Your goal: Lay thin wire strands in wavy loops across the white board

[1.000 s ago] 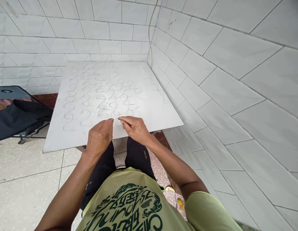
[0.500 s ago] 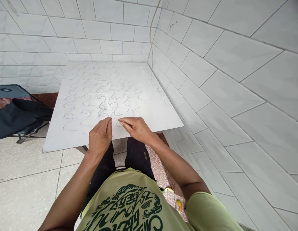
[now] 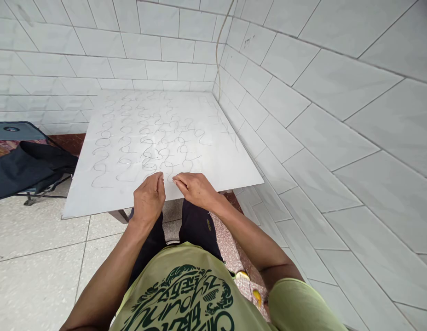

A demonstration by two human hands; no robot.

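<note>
Both hands are at the near edge of a white tabletop [image 3: 230, 165], knuckles up and a small gap apart. My left hand [image 3: 149, 195] is closed, thumb pressed to the fingers; anything in the pinch is too small to make out. Facing it, my right hand [image 3: 194, 186] has its thumb and fingertips pinched together too, and I cannot see what they hold, if anything. Thin dark curved strands [image 3: 125, 148], wavy like hair or fine wire, lie in rough rows across the board. Some of these strands lie just beyond my fingertips.
White tiled walls [image 3: 320, 115] meet behind the table, with a pale cable [image 3: 218, 46] hanging in the corner. A folding chair [image 3: 20, 131] with dark cloth [image 3: 30, 161] on it stands at the left. Below are my legs [image 3: 199, 225] and a speckled floor [image 3: 34, 271].
Both hands have drawn slightly back towards me and a little to the right. The right fingers are curled in more tightly. The strands on the board look unchanged.
</note>
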